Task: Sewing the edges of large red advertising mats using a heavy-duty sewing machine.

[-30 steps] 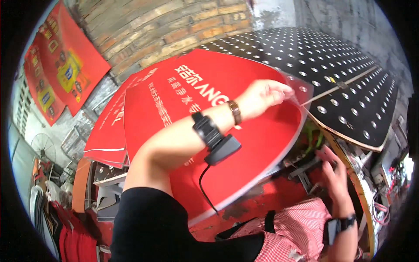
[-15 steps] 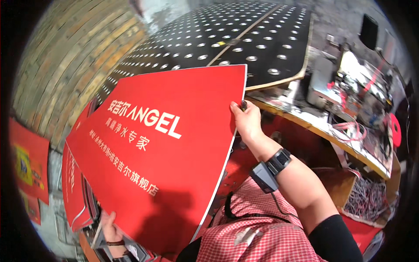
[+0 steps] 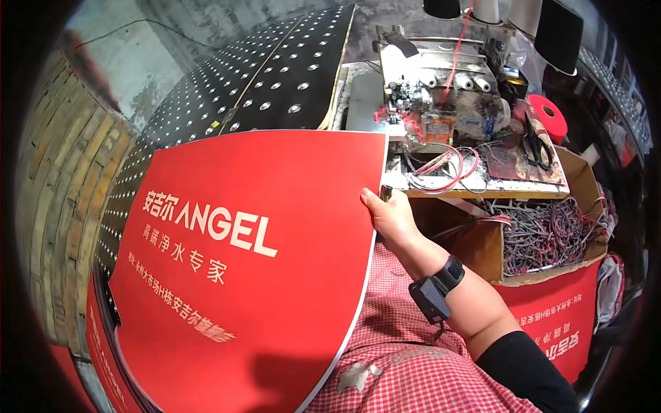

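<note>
A large red printed mat (image 3: 303,179) with white lettering and a thin pale edge fills the middle and left of the view. My right hand (image 3: 394,219) is closed on its right edge, thumb on the printed face and fingers behind. A small dark object (image 3: 386,193) shows at those fingers; I cannot make out what it is. My left hand is not in view. At the lower left, the edges of more red printed mats (image 3: 103,358) stand in a stack beside the held one. Just beyond the mat's top right corner stands a sewing machine (image 3: 468,113).
A black table with silver studs (image 3: 275,76) stretches behind the mat. On the machine's bench lie black scissors (image 3: 536,148), a red roll (image 3: 549,117) and looped red and white cord (image 3: 447,165). Below is a cardboard box of tangled trimmings (image 3: 544,237). A brick wall (image 3: 62,206) stands left.
My view has swung to the right, toward the sewing machine. The mat has come round with it, still in my right hand. My left hand, seen earlier at the lower left, has gone out of view.
</note>
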Demonstrator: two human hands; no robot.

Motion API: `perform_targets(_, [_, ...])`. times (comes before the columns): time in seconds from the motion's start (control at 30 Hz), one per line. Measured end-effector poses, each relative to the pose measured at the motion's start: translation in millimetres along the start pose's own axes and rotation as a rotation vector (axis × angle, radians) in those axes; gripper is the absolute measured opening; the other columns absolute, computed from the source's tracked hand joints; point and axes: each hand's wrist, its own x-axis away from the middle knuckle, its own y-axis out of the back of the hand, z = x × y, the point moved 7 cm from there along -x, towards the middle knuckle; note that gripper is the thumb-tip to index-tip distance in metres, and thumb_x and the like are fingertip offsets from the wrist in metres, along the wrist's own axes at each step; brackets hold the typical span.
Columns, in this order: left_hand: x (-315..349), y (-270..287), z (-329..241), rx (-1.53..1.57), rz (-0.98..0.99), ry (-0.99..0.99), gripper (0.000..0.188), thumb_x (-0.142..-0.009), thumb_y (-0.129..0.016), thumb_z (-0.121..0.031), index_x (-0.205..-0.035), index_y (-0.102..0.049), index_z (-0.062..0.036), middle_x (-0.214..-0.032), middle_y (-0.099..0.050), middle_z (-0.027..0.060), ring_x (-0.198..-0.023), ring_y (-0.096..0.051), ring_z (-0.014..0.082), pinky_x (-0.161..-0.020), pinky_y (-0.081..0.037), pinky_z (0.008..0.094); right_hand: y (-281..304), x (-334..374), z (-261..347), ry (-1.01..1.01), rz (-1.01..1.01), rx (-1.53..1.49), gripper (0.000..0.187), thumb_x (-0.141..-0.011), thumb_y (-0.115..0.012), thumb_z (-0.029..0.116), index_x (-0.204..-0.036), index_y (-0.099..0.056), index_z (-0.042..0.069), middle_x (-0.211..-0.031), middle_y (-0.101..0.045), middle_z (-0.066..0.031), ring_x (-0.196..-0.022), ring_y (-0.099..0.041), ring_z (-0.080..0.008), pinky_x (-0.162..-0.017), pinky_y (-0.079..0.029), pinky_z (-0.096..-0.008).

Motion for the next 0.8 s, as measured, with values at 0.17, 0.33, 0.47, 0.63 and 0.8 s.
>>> perform_targets(0.17, [-43.7,87.6,26.8,-0.033,-0.387,0.126,0.033,-0.085,-0.058,-0.030,-0.107,-0.059,-0.0051,-0.106,-0.061,0.0071,-0.098,-0.057,0.0232,-0.086,-0.045,0.0362,9.3,-13.4,5.0,0.047,-0.034,-0.051,0.021,-0.085,-0.056,0.008,-0.103,-0.056,-0.004,-0.089,-0.063,-0.0112,-0.075,-0.060,-0.0148,-0.066,-0.049,-0.0283])
perform_targets(0.33, [-6.9,66.6,31.0,0.155,-0.271,0.064,0.033,-0.090,-0.047,-0.021,-0.116,-0.051,-0.0022,-0.113,-0.057,0.0099,-0.101,-0.056,0.0240,-0.085,-0.048,0.0356,22.0,-23.5,10.8,-0.149,-0.040,-0.460,0.025,-0.084,-0.056,0.006,-0.100,-0.050,-0.013,-0.091,-0.061,-0.0186,-0.074,-0.063,-0.0213,-0.062,-0.053,-0.0323])
perform_targets(0.47, [25.5,67.3,-2.5,0.067,-0.307,-0.048,0.034,-0.090,-0.046,-0.021,-0.118,-0.049,-0.0020,-0.115,-0.056,0.0105,-0.102,-0.055,0.0248,-0.086,-0.047,0.0369,30.7,-31.3,28.5,-0.141,-0.086,-0.290,0.024,-0.083,-0.059,0.009,-0.090,-0.055,-0.014,-0.082,-0.062,-0.0168,-0.068,-0.063,-0.0204,-0.057,-0.053,-0.0314])
perform_targets(0.63, [31.7,102.2,-1.7,-0.013,-0.375,-0.031,0.035,-0.090,-0.045,-0.020,-0.120,-0.047,-0.0016,-0.117,-0.055,0.0112,-0.104,-0.054,0.0259,-0.088,-0.046,0.0386,30.2,-39.6,29.5,-0.081,-0.043,-0.188,0.020,-0.082,-0.060,0.010,-0.091,-0.058,-0.009,-0.081,-0.063,-0.0123,-0.067,-0.062,-0.0167,-0.059,-0.051,-0.0295])
perform_targets(0.8, [15.9,131.9,38.4,-0.034,-0.387,0.064,0.037,-0.090,-0.045,-0.020,-0.122,-0.045,-0.0012,-0.119,-0.053,0.0119,-0.106,-0.054,0.0270,-0.090,-0.045,0.0403,44.5,-53.1,35.6,0.175,-0.024,-0.039,0.016,-0.083,-0.060,0.013,-0.086,-0.062,-0.002,-0.074,-0.063,-0.0044,-0.063,-0.057,-0.0102,-0.058,-0.046,-0.0233])
